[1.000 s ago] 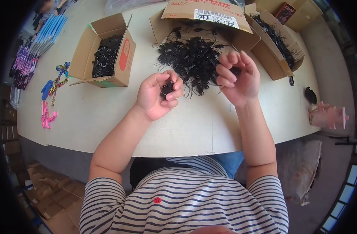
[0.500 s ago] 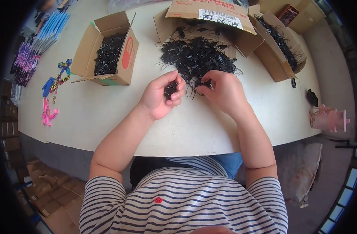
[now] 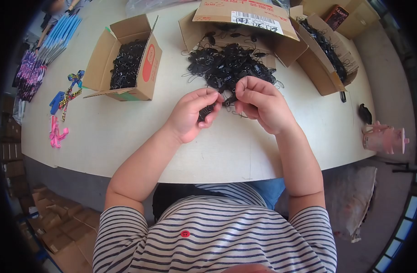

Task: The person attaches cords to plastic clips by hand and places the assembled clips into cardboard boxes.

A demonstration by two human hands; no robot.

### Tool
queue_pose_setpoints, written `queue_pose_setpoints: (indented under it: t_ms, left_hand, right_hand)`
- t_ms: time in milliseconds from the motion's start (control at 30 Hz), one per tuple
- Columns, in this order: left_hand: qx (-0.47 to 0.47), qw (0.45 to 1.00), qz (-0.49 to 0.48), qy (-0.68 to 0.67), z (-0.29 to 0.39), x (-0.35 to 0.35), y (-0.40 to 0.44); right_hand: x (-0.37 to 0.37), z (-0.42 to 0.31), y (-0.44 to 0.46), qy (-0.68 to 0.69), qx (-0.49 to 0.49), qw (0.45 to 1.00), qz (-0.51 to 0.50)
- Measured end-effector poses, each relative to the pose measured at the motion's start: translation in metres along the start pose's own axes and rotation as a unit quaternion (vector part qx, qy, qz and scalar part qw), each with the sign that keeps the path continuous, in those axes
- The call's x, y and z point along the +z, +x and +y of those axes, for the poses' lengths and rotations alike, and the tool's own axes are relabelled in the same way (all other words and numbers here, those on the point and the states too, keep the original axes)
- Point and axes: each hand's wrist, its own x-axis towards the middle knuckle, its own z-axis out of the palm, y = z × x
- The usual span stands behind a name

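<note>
My left hand [image 3: 192, 113] is curled around several small black pieces [image 3: 205, 112], its thumb and index fingertip pressed together. Close on its right, my right hand [image 3: 263, 102] pinches a black piece with a cord loop [image 3: 230, 99] between thumb and fingers. The fingertips of both hands nearly meet. Just beyond them lies a heap of black looped pieces [image 3: 231, 66], spilling from a tipped cardboard box [image 3: 245, 18].
An open box [image 3: 149, 68] of black pieces stands on the left, another [image 3: 317, 68] at the right. Colourful straps [image 3: 58, 133] lie at the far left; a pink cup [image 3: 385, 139] sits at the right edge. Another person's arm [image 3: 45, 32] shows at the top left.
My right hand came down from the upper right to the heap, then turned toward my left hand with a black piece. My left hand has shifted slightly right, its thumb now against the index finger.
</note>
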Motion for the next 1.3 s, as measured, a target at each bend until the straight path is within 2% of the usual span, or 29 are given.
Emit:
queue_pose_setpoints:
  t_ms: [100, 267, 400, 500, 633, 667, 767, 800, 900, 1300]
  left_hand:
    - [-0.001, 1.0, 0.0, 0.011, -0.001, 0.002, -0.001]
    - [-0.006, 0.999, -0.03, 0.017, -0.001, 0.006, -0.003]
    - [0.004, 0.996, -0.037, 0.078, -0.004, 0.002, -0.002]
    - [-0.005, 0.997, -0.037, 0.062, -0.002, 0.001, -0.002]
    - [-0.004, 0.998, -0.055, 0.003, -0.001, -0.001, -0.001]
    - [-0.001, 0.998, -0.059, -0.01, -0.001, -0.002, -0.001]
    - [-0.001, 0.997, -0.079, -0.024, 0.0, -0.002, -0.002]
    - [0.0, 0.996, -0.083, -0.02, -0.001, -0.002, -0.002]
    - [0.001, 0.996, -0.09, -0.007, -0.003, -0.003, -0.001]
    - [-0.024, 0.995, -0.095, 0.003, -0.004, -0.003, -0.001]
  right_hand:
    - [0.001, -0.001, 0.001, 0.021, -0.009, 1.0, -0.001]
    - [0.003, 0.008, 0.005, -0.065, -0.039, 0.997, 0.033]
    - [0.004, 0.009, 0.006, -0.114, -0.087, 0.989, 0.026]
    - [0.005, 0.01, 0.006, -0.088, -0.179, 0.967, 0.155]
    - [0.0, 0.005, 0.003, 0.079, -0.365, 0.909, 0.188]
    - [-0.002, 0.006, 0.002, 0.075, -0.355, 0.915, 0.175]
    - [0.008, 0.006, 0.001, -0.095, -0.197, 0.967, 0.132]
    - [0.008, 0.009, 0.003, -0.113, -0.144, 0.978, 0.098]
    - [0.006, 0.018, 0.008, -0.094, -0.165, 0.981, 0.038]
    - [0.003, 0.02, 0.01, -0.068, -0.185, 0.98, 0.007]
